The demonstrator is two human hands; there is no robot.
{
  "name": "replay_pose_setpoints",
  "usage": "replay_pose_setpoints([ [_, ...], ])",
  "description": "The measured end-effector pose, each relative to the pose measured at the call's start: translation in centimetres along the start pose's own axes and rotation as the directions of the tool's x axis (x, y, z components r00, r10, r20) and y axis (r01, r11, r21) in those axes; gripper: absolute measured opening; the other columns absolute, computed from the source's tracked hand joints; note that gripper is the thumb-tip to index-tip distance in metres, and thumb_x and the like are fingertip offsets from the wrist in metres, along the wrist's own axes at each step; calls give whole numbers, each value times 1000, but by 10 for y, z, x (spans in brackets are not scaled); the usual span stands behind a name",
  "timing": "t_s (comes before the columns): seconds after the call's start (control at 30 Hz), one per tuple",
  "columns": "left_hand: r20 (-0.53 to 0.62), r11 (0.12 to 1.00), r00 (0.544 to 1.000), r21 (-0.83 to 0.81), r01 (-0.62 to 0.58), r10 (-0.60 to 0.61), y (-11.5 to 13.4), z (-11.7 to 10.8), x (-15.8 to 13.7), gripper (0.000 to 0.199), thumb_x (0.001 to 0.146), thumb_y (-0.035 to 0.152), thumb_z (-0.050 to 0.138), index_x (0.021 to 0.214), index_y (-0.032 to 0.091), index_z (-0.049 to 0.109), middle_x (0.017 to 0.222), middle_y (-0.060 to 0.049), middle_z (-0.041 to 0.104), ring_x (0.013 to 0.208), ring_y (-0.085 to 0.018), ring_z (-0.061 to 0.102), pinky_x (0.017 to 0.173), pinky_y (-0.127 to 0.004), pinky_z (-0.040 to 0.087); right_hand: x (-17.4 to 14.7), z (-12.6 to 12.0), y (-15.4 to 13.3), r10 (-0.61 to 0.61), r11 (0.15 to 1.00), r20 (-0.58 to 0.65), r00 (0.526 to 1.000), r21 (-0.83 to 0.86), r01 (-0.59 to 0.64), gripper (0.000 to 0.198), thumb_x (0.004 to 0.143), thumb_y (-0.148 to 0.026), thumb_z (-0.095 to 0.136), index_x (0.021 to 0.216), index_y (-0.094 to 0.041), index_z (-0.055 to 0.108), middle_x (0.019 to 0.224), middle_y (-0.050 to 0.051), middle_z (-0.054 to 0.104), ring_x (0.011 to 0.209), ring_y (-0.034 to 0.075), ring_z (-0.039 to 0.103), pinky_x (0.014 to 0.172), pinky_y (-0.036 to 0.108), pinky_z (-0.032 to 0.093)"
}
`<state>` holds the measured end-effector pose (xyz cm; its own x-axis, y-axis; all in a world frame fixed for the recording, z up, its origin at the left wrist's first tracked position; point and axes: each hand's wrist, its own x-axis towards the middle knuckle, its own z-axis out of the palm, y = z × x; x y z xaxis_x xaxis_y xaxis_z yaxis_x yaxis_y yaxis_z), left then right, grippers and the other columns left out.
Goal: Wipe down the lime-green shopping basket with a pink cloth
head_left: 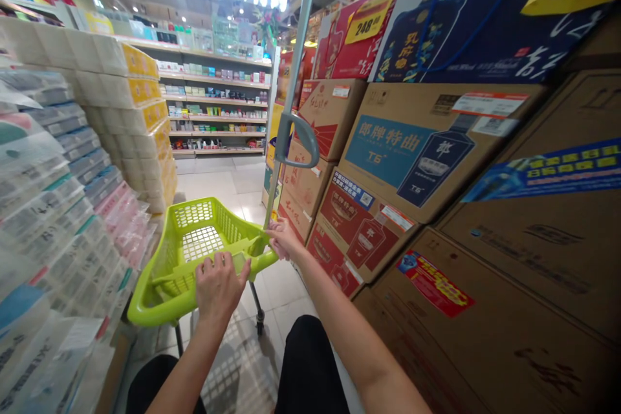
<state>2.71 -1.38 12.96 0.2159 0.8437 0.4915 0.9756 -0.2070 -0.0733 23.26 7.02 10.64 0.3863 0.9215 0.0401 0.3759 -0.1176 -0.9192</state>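
Left hand (218, 286) holds the perforated green basket (162, 315).

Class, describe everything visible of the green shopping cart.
The shopping cart looks like lime-green plastic: a basket with perforated walls and grid floor, on thin legs, one caster in view. It stands upright on pale tiles. The left hand lies over its near bar; the right hand is at its right corner, beside a grey pole.

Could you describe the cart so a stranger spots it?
Between stacked boxes on the right and piled packs on the left runs a tiled aisle. The cart stands there, a person's left hand on its rim. Unlike either stack, it is lime green, with slotted sides.
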Motion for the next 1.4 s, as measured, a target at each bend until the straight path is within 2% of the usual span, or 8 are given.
replay_pose_setpoints([
  [0.17, 10, 1000, 1000, -5, -6, 6, -2, 1, 5, 56, 93, 54, 25, 92, 14, 64, 87, -14, 60, 86, -29, 51, 80, -42, 33, -48, 23, 8, -136, 986, -269, 953, -132, 104, 37, 90, -42, 50, 121, -26, 61, 131, 6, 60, 120, 23, 57, 102, 37, 45],
  [0.37, 18, 999, 999, -3, -48, 48, -13, 2, 5, 53, 93, 53, 27, 94, 15, 65, 88, -14, 61, 86, -30, 52, 81, -42, 34, -74, 12, 12, -568, 795, -115, 815, -333, 507, 32, 95, -34, 47, 119, -28, 67, 138, 3, 56, 137, 22, 41, 114, 42, 34],
  [0.53, 19, 999, 999, -26, -35, 36, -5, 3, 8, 51, 94, 50, 28, 95, 14, 64, 87, -13, 61, 86, -29, 52, 81, -42, 34, -67, 10, 11, -551, 818, -154, 820, -296, 494, 37, 96, -26, 37, 111, -25, 71, 119, 5, 67, 124, 22, 53, 113, 46, 34],
  [0.63, 14, 999, 1000, -32, -26, 27, 2, 6, 11, 49, 95, 46, 27, 94, 14, 64, 88, -13, 60, 87, -29, 52, 81, -42, 34, -92, 43, 16, -605, 791, -292, 741, -326, 517, 35, 96, -28, 41, 120, -22, 65, 132, 9, 59, 134, 25, 43, 116, 51, 28],
  [0.77, 9, 998, 999, -52, -37, 37, 3, 10, 13, 45, 96, 39, 24, 95, 15, 63, 90, -12, 61, 88, -28, 52, 81, -41, 33, -111, 67, 29, -710, 700, -227, 667, -327, 635, 36, 96, -23, 41, 127, -23, 60, 140, 7, 54, 138, 24, 38, 118, 52, 25],
  [1.0, 10, 997, 999, -72, -40, 41, 1, 8, 12, 45, 96, 38, 25, 96, 15, 64, 89, -12, 61, 88, -27, 52, 82, -41, 34, -71, 23, 23, -571, 813, -270, 775, -317, 488, 42, 99, -24, 30, 130, -23, 58, 114, 10, 68, 117, 23, 58, 109, 47, 40],
  [1.2, 30, 987, 999, -155, -32, 37, -2, 8, 7, 50, 96, 41, 25, 110, 13, 63, 97, -15, 64, 93, -29, 55, 86, -42, 37, -90, 33, 16, -731, 656, -88, 677, -366, 661, 34, 93, -24, 46, 123, -28, 62, 126, 4, 64, 119, 22, 56, 114, 49, 30],
  [1.4, 88, 981, 992, -179, -72, 88, -82, 5, -2, 70, 83, 71, 41, 127, 19, 58, 128, -16, 59, 117, -32, 52, 99, -44, 36, -56, 7, 20, -739, 648, -40, 672, -313, 694, 28, 95, -26, 46, 114, -25, 67, 116, 5, 69, 107, 21, 61, 112, 46, 33],
])
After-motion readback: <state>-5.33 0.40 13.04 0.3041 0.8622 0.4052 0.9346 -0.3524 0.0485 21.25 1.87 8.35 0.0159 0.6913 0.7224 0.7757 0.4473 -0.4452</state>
